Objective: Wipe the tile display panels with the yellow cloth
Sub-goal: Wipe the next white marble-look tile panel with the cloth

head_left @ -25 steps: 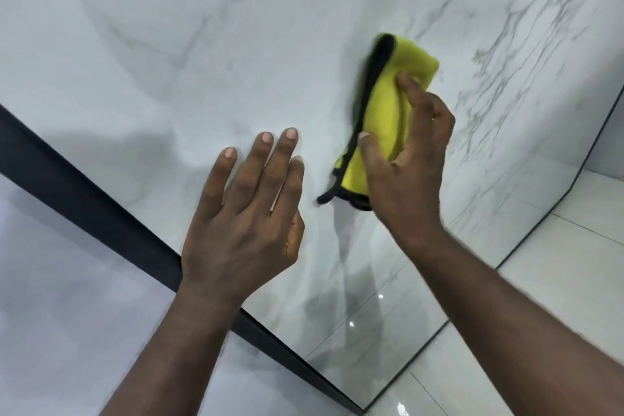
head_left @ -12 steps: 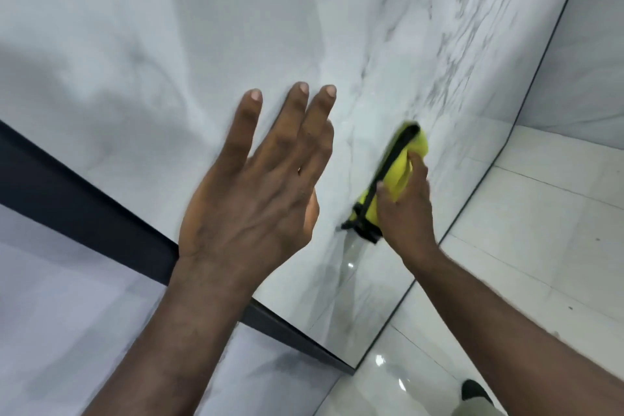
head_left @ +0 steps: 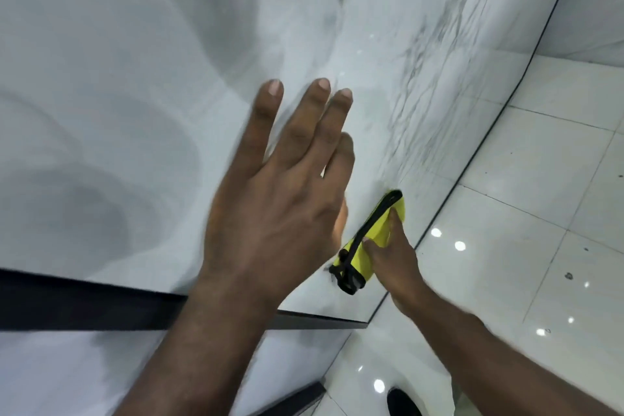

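A large white marble tile panel (head_left: pixel 141 84) with grey veins fills most of the view. My right hand (head_left: pixel 393 257) grips a folded yellow cloth (head_left: pixel 368 246) with a black edge and presses it against the panel's lower right part, close to the floor. My left hand (head_left: pixel 283 186) lies flat on the panel with its fingers straight, just left of the cloth and above it.
A black frame bar (head_left: pixel 67 300) runs along the panel's lower edge, with another pale panel (head_left: pixel 84 378) below it. Glossy white floor tiles (head_left: pixel 540 213) lie to the right. A black shoe (head_left: pixel 401 402) shows at the bottom edge.
My right hand has wiped the cloth down the panel from its upper part toward the floor. The view has tilted down, and my left hand stays flat on the panel.
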{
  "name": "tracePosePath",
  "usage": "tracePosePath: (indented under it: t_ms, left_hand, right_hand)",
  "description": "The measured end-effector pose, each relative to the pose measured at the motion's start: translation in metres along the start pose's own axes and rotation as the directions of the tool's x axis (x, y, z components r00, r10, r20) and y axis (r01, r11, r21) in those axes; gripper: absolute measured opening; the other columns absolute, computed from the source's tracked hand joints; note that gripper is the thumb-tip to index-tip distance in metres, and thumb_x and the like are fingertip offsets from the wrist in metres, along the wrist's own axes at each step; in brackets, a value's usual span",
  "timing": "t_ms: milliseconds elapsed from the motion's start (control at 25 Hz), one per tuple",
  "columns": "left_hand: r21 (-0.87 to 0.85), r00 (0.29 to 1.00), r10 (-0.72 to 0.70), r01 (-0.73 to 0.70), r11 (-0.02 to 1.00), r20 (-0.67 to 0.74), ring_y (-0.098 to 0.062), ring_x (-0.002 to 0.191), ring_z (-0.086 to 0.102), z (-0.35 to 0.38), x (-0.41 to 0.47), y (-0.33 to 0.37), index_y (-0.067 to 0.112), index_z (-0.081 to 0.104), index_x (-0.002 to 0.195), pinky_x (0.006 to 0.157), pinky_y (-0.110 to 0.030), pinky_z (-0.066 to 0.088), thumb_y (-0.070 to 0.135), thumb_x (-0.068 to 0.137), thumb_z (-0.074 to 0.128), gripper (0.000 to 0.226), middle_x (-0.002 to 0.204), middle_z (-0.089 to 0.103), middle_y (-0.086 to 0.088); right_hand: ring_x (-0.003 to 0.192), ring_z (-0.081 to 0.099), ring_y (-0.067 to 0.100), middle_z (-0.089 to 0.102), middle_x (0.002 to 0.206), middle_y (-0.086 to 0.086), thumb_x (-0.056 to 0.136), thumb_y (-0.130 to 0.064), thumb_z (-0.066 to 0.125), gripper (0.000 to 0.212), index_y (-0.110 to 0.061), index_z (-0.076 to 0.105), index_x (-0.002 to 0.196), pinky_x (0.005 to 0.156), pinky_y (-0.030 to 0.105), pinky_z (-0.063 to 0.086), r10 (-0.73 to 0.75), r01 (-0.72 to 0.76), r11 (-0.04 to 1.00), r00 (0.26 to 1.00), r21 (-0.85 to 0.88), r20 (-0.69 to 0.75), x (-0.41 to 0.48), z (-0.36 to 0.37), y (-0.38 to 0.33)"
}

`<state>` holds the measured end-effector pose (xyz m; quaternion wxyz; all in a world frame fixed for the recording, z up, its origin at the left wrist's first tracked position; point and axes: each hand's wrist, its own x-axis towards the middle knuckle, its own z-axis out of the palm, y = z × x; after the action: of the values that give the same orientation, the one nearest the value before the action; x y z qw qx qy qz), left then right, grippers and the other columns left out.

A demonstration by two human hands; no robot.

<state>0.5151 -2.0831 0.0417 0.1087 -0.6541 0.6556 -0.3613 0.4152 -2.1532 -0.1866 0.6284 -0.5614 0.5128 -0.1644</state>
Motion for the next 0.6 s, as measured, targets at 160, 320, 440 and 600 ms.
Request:
tracePosePath:
  t_ms: [160,320,440,600]
  left_hand:
    - [0.140,0.996,0.086,-0.087,0.986,0.013,-0.035,0.163,0.028,0.017,-0.008,0.001,0.005,0.062,0.138,0.132,-0.061,0.012,0.014,0.105,0.049,0.037,0.172,0.037,-0.017]
    - [0.165,0.996,0.088,-0.089,0.982,0.014,-0.036,0.163,0.027,0.020,-0.010,0.003,0.004,0.060,0.138,0.132,-0.062,0.013,0.011,0.103,0.046,0.038,0.172,0.037,-0.019]
    - [0.169,0.996,0.086,-0.086,0.982,0.006,-0.036,0.162,0.030,0.020,-0.009,0.003,0.004,0.062,0.135,0.131,-0.063,0.016,0.009,0.103,0.046,0.036,0.170,0.040,-0.019]
    - [0.180,0.997,0.073,-0.070,0.981,-0.010,-0.036,0.161,0.033,0.020,-0.007,0.005,0.005,0.063,0.135,0.131,-0.063,0.018,0.010,0.101,0.049,0.036,0.170,0.041,-0.019]
  right_hand:
    - [0.138,0.041,0.006,0.039,0.156,-0.016,0.097,-0.018,0.063,0.088,-0.044,0.014,0.165,0.115,0.030,0.037,-0.095,0.098,0.995,0.992,0.032,-0.080,0.008,0.007,0.013]
    - [0.115,0.061,0.019,0.061,0.124,-0.012,0.084,-0.028,0.069,0.093,-0.052,0.022,0.161,0.103,0.041,0.052,0.178,-0.177,0.967,0.984,0.181,0.013,0.023,0.006,0.009]
    - [0.116,0.058,0.014,0.057,0.140,-0.015,0.097,-0.020,0.063,0.084,-0.061,0.021,0.157,0.099,0.035,0.049,-0.061,0.094,0.983,0.978,0.159,-0.201,0.021,0.002,0.003]
    - [0.113,0.060,0.017,0.058,0.141,-0.005,0.098,-0.021,0.055,0.082,-0.053,0.016,0.162,0.096,0.035,0.052,0.146,-0.128,0.962,0.988,0.242,-0.058,0.043,-0.008,-0.009]
